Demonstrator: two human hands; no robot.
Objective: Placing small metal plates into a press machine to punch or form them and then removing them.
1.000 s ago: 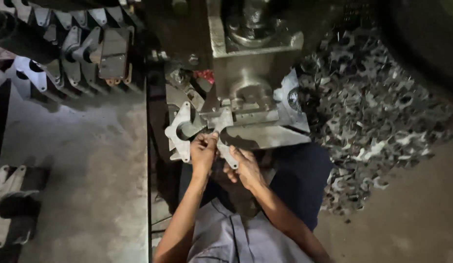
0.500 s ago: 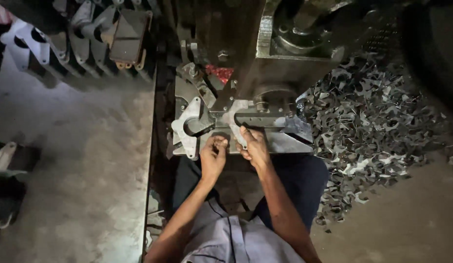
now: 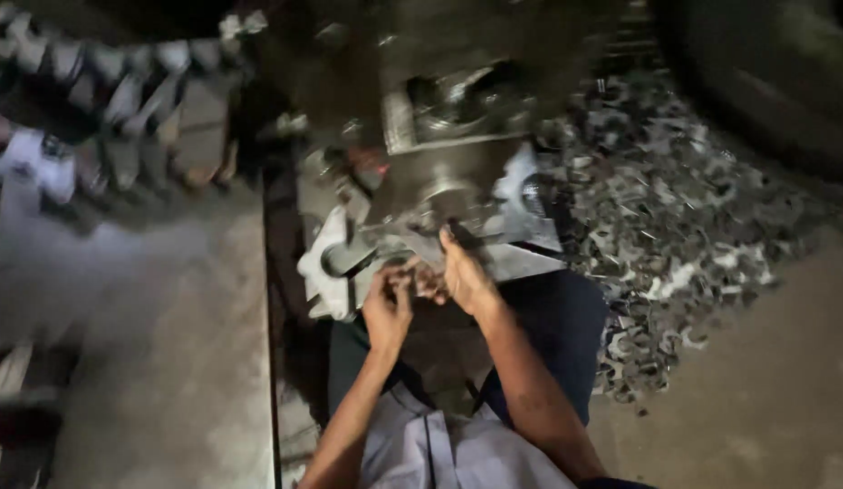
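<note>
I sit at a press machine [image 3: 457, 136] in dim light; the frame is blurred. My left hand [image 3: 388, 303] is curled in front of the machine's bed, fingers pinched on what looks like a small metal piece [image 3: 419, 276], too blurred to be sure. My right hand [image 3: 464, 272] reaches forward to the die area, fingers touching the same spot. A pale flat metal plate [image 3: 326, 267] with a round hole lies on the bed just left of my hands. Another pale plate [image 3: 521, 195] stands at the right of the die.
A big heap of small metal scrap cuttings [image 3: 675, 235] covers the floor at the right. A row of grey metal parts [image 3: 122, 100] lines the upper left. A bare concrete floor [image 3: 140, 362] lies to the left. A large dark wheel [image 3: 775, 63] sits at upper right.
The view has swung and blurred. My right hand has moved forward toward the die, while my left hand has stayed close beside it in front of the bed.
</note>
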